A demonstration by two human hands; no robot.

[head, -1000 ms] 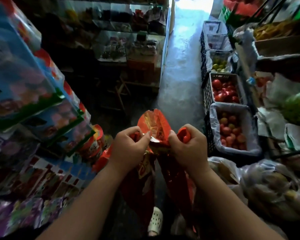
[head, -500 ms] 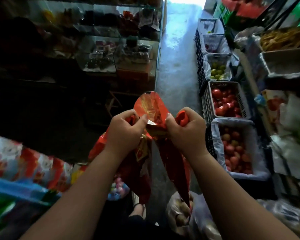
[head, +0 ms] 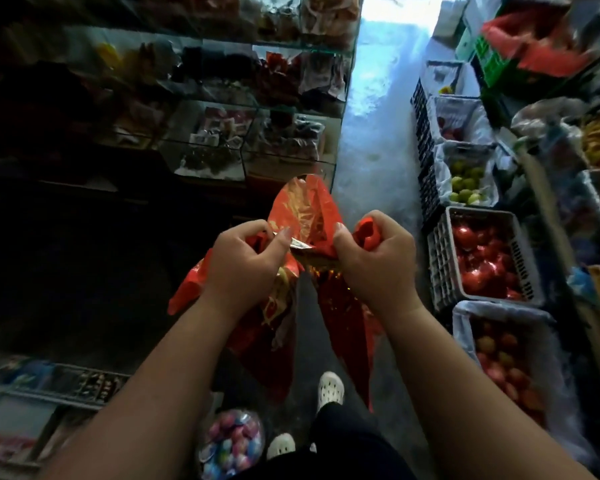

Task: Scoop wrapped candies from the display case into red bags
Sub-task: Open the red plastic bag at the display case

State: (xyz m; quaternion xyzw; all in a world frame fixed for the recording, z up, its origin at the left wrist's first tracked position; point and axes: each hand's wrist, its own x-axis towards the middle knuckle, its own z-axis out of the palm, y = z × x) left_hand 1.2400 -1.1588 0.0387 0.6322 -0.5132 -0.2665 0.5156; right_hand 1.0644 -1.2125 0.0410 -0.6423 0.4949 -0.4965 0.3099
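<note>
Pale concrete floor (head: 371, 133) runs up the middle of a narrow shop aisle, bright at the far end and dim near the person. On the left stands the glass display case (head: 257, 109); its shelves are crowded with packets and wrapped goods too dark and blurred to name singly. Along the right runs a row of crates: far off a lined crate of green fruit (head: 465, 185); nearer, a grey slatted crate of red fruit (head: 444, 268); nearest, a white-lined crate of pinkish-orange fruit (head: 465, 317).

The red bags (head: 302, 209) are held up in the middle of the view, over the aisle between the case and the crates. One flap with gold print stands upright between the hands; two long tails of red film hang down, one below each wrist.

The left hand (head: 243, 268) has its fingers curled round a bunch of the red film; its thumb reaches right, with the tip on a crinkled silvery strip at the top of the bags. The right hand (head: 378, 261) has its fingers wrapped round a red loop of the plastic; its thumb presses the film just beside the same strip. The two thumbs are close but apart.

Low in the view, a round clear tub (head: 229, 441) of pastel-coloured pieces sits at the near left; beside it are two white perforated shoes (head: 330, 389) and a dark trouser leg (head: 343, 441). At the near left edge lies a low shelf (head: 66, 386) of flat boxes, too blurred to read.
</note>
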